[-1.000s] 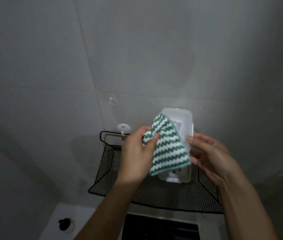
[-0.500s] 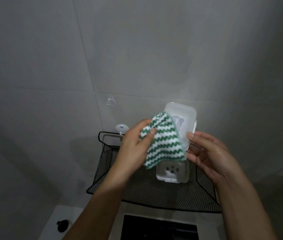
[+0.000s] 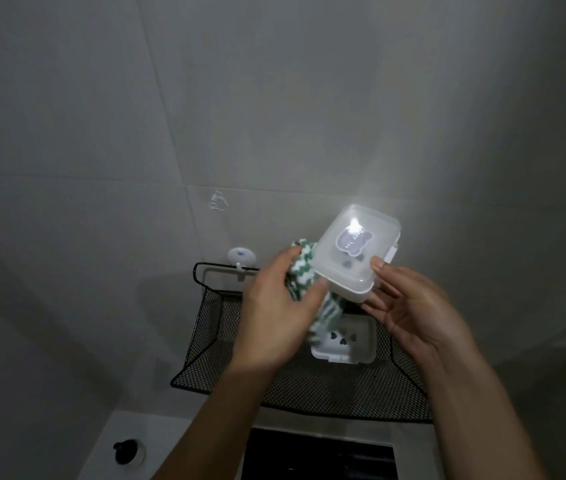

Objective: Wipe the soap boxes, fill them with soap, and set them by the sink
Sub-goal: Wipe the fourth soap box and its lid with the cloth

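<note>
Left hand [image 3: 276,318]: fingers [image 3: 288,259] clenched round green-and-white striped cloth [image 3: 304,275], pressed to soap box side; right hand [image 3: 409,306]: fingers [image 3: 380,265] grasped closed translucent soap box [image 3: 357,251], tilted, above black mesh shelf [image 3: 226,368]; second soap box [image 3: 347,344] lay on shelf, directly below the held one.
</note>
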The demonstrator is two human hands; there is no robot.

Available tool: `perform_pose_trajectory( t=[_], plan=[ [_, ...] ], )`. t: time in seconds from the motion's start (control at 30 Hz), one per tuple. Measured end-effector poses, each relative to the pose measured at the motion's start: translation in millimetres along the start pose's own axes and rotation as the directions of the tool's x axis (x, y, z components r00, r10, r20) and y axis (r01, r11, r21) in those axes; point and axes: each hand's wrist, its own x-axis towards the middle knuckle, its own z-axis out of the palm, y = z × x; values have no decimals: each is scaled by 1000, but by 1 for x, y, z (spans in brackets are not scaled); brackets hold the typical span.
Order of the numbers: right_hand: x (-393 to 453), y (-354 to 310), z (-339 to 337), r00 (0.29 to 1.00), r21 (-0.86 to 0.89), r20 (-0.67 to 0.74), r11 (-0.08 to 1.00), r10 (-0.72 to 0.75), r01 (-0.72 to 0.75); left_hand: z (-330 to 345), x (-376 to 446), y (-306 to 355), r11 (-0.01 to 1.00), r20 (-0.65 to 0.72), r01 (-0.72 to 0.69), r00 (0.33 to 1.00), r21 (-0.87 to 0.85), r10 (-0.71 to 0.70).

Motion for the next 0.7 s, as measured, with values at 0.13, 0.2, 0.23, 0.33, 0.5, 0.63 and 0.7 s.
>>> perform_pose_trajectory(
  t=[0.13, 0.2, 0.23, 0.33, 0.5, 0.63, 0.7],
  plan=[
    [0, 0, -2, 999, 26, -26, 999, -41, 42, 4, -14, 0, 997, -12, -52, 999, 52, 52],
    [0, 3, 2, 998, 4, -31, 998, -59, 59, 5, -20, 1, 978, -119, -114, 984, 175, 136],
    [1, 6, 4, 997, -3, -30, 998, -69, 69, 8, -23, 3, 965, -148, -161, 970, 206, 194],
    [1, 7, 11, 997, -32, -19, 997, -74, 73, 22, -33, 10, 939, -132, -279, 942, 199, 308],
    [0, 6, 11, 997, -69, -5, 995, -76, 76, 35, -37, 9, 915, -134, -358, 914, 185, 384],
    [0, 3, 9, 994, -102, 29, 989, -104, 107, 28, -32, 3, 941, -149, -324, 930, 91, 335],
    [1, 1, 4, 993, -91, 32, 990, -110, 112, 18, -25, -3, 965, -182, -258, 948, 43, 262]
  ],
)
